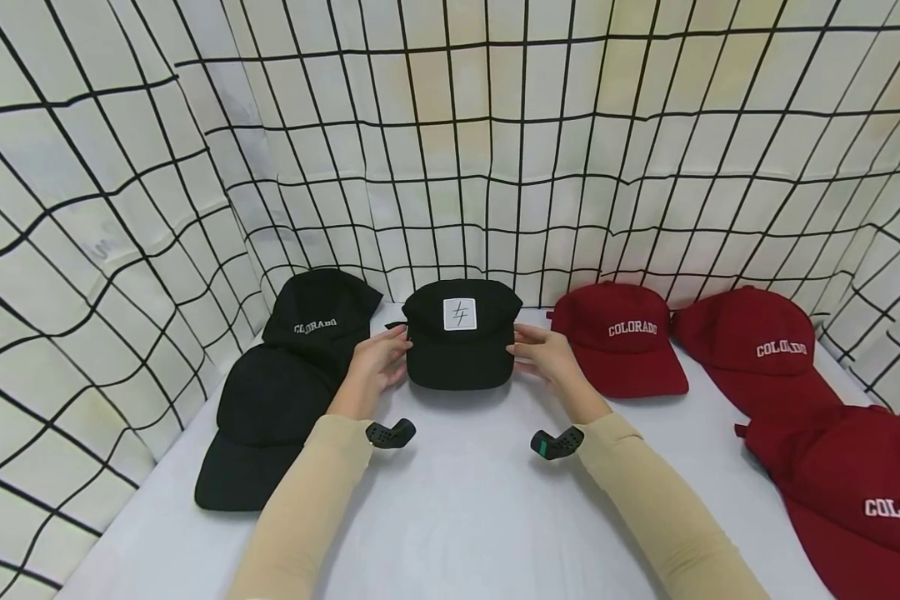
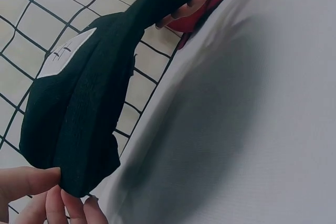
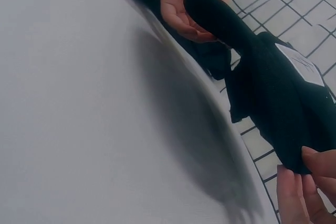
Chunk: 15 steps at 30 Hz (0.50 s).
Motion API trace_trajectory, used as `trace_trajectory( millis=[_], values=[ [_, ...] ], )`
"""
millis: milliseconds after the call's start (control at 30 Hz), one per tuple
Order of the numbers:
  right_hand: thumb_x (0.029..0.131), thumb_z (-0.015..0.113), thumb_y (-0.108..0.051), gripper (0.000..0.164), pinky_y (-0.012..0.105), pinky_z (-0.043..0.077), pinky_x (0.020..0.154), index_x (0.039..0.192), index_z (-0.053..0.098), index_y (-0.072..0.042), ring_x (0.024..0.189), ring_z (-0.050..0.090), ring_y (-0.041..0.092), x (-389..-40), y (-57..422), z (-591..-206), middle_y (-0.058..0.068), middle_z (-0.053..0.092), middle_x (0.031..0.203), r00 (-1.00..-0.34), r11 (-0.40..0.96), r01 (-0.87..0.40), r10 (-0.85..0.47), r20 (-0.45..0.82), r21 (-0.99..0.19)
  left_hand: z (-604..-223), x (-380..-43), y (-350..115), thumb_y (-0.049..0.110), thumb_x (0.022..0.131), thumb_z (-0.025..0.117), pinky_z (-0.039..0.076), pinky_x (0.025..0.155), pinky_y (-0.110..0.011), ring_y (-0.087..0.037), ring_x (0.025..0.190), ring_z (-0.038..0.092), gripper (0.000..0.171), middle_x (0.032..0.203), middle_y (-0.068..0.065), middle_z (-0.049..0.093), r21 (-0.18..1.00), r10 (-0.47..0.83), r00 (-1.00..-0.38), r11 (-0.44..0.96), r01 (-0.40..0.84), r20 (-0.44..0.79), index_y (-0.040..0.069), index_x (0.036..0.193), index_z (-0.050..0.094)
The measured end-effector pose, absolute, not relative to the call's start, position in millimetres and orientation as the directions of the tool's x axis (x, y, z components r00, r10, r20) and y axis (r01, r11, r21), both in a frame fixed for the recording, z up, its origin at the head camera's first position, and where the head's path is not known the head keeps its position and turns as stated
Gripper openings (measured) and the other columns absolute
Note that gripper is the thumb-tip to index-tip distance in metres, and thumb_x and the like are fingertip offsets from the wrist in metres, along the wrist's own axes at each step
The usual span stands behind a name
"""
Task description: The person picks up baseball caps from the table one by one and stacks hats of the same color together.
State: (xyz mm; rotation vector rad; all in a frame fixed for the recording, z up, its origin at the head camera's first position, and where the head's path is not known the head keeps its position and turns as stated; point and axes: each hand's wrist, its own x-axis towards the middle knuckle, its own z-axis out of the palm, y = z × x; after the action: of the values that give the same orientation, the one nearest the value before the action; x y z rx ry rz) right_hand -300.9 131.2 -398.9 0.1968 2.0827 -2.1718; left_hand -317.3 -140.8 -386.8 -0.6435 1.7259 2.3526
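Note:
A black cap (image 1: 461, 362) with a white square patch (image 1: 460, 314) hangs above the white surface, its brim toward the wearer of the camera. My left hand (image 1: 379, 360) pinches its left side between thumb and fingers. On the opposite side, my right hand (image 1: 546, 354) pinches the cap in the same manner. The left wrist view shows the thumb on top of the cap's edge (image 2: 89, 150) and the fingers below. From the right wrist, the cap (image 3: 278, 103) is seen side-on, raised over its own shadow.
At left, a black COLORADO cap (image 1: 318, 304) stands behind a plain black cap (image 1: 266, 408). Three red COLORADO caps line the right: one near the back (image 1: 618, 333), one beside it (image 1: 750, 333), one in front (image 1: 847, 475). Black-gridded white cloth (image 1: 495, 150) walls the back and sides.

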Motion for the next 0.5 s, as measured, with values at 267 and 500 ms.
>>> trace_trajectory(
  millis=[267,500],
  values=[
    [0.099,0.064,-0.001,0.053,0.04,0.052,0.099,0.15,0.051,-0.006,0.113,0.063,0.023,-293,138,-397,0.018,0.054,0.145,-0.979,-0.083,0.206,-0.017,-0.205,-0.975,-390,-311,-142,-0.005,0.095,0.062,0.048,0.085,-0.03,-0.013,0.1,0.057,0.055,0.14,-0.002,0.06,0.859,-0.069,-0.896,-0.324,-0.396,-0.439,0.011,0.147,0.058],
    [0.101,0.062,-0.004,0.054,0.04,0.047,0.106,0.153,0.048,-0.009,0.127,0.056,0.03,-288,146,-397,0.017,0.051,0.149,-0.965,-0.125,0.26,-0.04,-0.257,-0.957,-384,-300,-143,-0.003,0.097,0.061,0.045,0.099,-0.034,-0.014,0.102,0.055,0.055,0.146,-0.006,0.054,0.872,-0.026,-0.907,-0.289,-0.395,-0.419,0.012,0.15,0.054]
  ],
)
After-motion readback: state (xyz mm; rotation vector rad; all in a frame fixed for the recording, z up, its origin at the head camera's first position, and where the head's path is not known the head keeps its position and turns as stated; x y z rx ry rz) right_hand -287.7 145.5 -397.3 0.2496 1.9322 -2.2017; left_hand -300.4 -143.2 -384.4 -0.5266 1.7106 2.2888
